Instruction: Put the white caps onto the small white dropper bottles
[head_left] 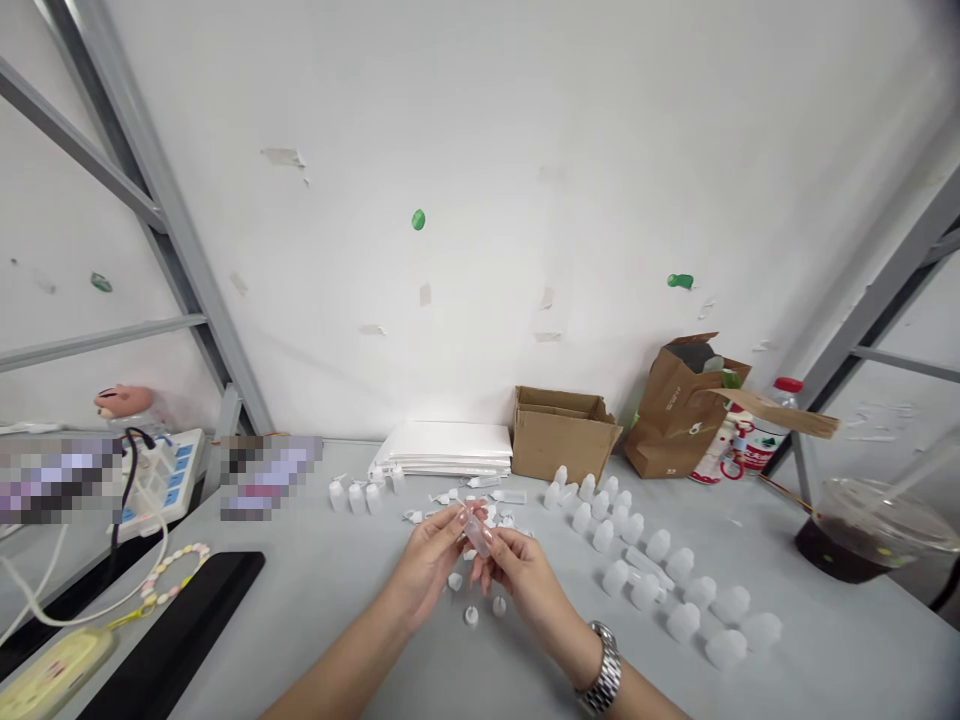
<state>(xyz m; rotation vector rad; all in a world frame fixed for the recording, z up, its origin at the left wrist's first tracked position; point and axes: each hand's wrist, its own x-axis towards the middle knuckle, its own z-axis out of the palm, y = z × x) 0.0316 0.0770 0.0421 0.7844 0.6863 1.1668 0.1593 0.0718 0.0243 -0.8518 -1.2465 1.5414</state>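
Observation:
Between my two hands is a small clear plastic bottle, tilted over the middle of the table. The fingers of my left hand pinch its upper end. My right hand, with a metal watch on the wrist, grips its lower end. Small white caps lie under and around the hands. Behind them are more loose white caps and clear pieces. A group of capped small bottles stands to the left. On the right, several translucent bottles stand in rows, with a few lying down.
At the wall are a stack of white packages, a cardboard box and a brown paper bag. A drink cup stands far right. On the left are a black pad, a power strip and a beaded strap.

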